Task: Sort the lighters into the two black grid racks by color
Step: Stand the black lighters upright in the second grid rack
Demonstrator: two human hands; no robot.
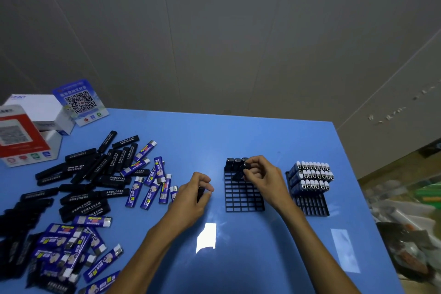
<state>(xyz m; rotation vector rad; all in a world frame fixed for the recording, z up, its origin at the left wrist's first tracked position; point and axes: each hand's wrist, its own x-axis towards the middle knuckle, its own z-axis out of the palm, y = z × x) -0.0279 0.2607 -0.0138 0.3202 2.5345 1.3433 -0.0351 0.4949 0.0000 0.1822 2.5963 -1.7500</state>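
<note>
A blue table (238, 141) fills the lower half of the frame, with a grey wall behind it. At the upper left of the table stand a white box (40, 107), a blue QR-code sign (80, 102) and a red-and-white QR-code stand (20, 136). The left side of the table is strewn with a loose heap of black lighters (95, 174), and blue lighters (152, 186) lie mixed in at its right edge, with another pile of blue ones at the lower left corner. Right of centre sits the near black grid rack (243, 200), mostly unfilled, with a few black lighters standing in its far row. Further right, well apart from it, the second grid rack (312, 203) holds three rows of blue lighters with white caps upright in its far part. The right hand (262, 176) reaches over the far end of the near rack, fingers curled and pinching a black lighter (239, 174) that tilts down toward the cells just beside the standing ones. The left hand (193, 193) hovers between the blue lighters and the near rack, fingers curled around another black lighter (200, 194), the forearm running down to the bottom edge. Cluttered items, too blurred to name, lie off the table at the far right.
</note>
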